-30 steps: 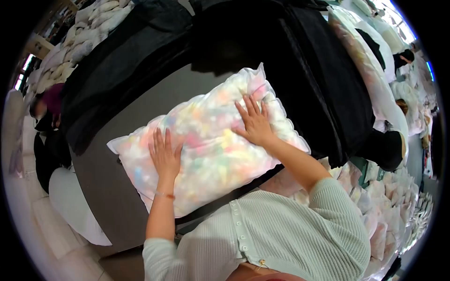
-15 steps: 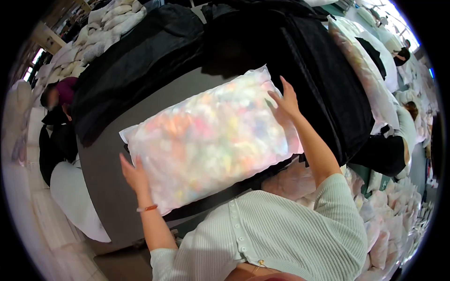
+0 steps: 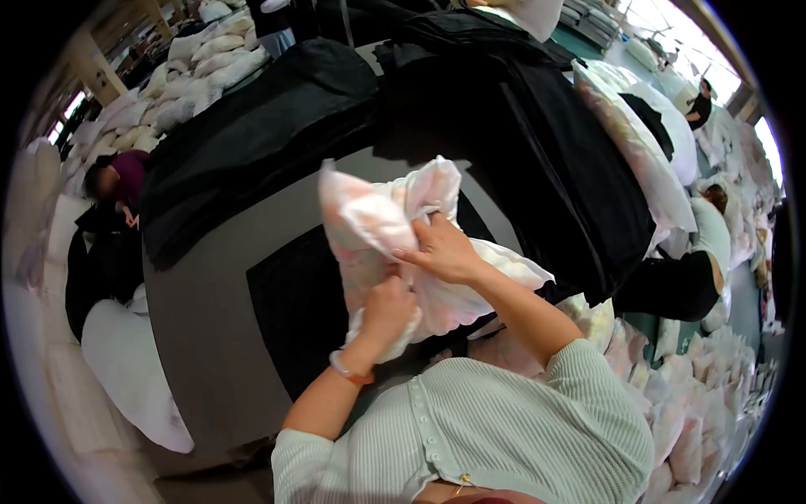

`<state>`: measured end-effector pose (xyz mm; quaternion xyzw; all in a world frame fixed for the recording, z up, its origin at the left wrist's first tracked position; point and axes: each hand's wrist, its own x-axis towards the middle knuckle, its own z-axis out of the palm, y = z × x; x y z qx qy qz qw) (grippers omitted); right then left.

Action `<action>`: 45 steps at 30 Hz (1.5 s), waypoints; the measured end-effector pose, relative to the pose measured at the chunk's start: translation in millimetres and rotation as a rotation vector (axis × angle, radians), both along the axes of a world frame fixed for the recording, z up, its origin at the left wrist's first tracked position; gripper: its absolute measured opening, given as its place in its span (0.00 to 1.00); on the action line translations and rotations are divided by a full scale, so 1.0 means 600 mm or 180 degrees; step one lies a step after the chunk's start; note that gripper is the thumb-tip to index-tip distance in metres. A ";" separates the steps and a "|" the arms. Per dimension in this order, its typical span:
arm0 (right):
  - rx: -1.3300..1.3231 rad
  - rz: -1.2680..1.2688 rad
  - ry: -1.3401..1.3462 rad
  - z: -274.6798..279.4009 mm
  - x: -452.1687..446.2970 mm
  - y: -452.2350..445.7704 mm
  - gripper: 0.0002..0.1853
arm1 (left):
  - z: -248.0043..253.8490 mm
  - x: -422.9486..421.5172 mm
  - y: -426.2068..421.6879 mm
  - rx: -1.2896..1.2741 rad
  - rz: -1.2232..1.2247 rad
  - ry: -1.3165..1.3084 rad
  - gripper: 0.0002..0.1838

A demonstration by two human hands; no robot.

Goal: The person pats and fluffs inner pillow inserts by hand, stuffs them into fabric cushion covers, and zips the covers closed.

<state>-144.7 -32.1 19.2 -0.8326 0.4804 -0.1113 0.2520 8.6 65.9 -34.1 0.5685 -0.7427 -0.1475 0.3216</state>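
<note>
A soft white pillow (image 3: 357,239) with multicoloured filling showing through its thin cover is bunched and folded up in front of me. My left hand (image 3: 388,311) is closed in a fist round its lower left part. With fingers bent into the folds, my right hand (image 3: 445,249) grips it near the middle, just above and right of the left. One corner of the pillow spreads out to the right under my right forearm. Beneath it lies a flat black cloth (image 3: 290,307) on the grey table (image 3: 193,336).
Black fabric covers (image 3: 260,126) lie at the table's far left, and a tall black stack (image 3: 554,160) stands on the right. Filled white pillows (image 3: 638,151) lean beyond it. A person in purple (image 3: 130,176) sits at the left; another person (image 3: 709,244) is at the right.
The pillow lay spread out flat between my open hands; now it is folded and bunched. Both hands have come together at its middle and closed on it. The black cloth beneath is now exposed.
</note>
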 end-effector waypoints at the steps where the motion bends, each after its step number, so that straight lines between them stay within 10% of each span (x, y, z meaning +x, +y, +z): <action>1: -0.0522 -0.0067 -0.0388 -0.028 -0.005 0.003 0.28 | -0.005 -0.022 0.002 0.0052 -0.0135 -0.0107 0.18; 8: 0.0453 -0.0923 -0.2818 -0.145 -0.069 -0.030 0.22 | 0.054 -0.075 0.018 0.0724 -0.0114 0.0340 0.19; 11: 0.0487 -0.1100 -0.3192 -0.106 -0.087 0.017 0.19 | 0.100 0.006 0.041 -0.0758 -0.0706 0.0883 0.14; 15: 0.0232 -0.1351 -0.3148 -0.138 -0.207 0.037 0.17 | 0.053 0.192 -0.010 -0.0987 0.1088 0.0618 0.06; 22: -0.0497 -0.2384 -0.2900 -0.089 -0.277 0.123 0.21 | -0.195 0.263 -0.017 0.0574 0.0011 -0.0141 0.15; 33: -0.0634 -0.2426 -0.2703 -0.022 -0.222 0.204 0.21 | -0.196 0.255 -0.056 0.0208 -0.1246 -0.1471 0.09; 45: -0.0429 -0.1994 -0.3329 0.016 -0.112 0.212 0.20 | -0.125 0.304 -0.176 0.1603 -0.0817 0.0265 0.14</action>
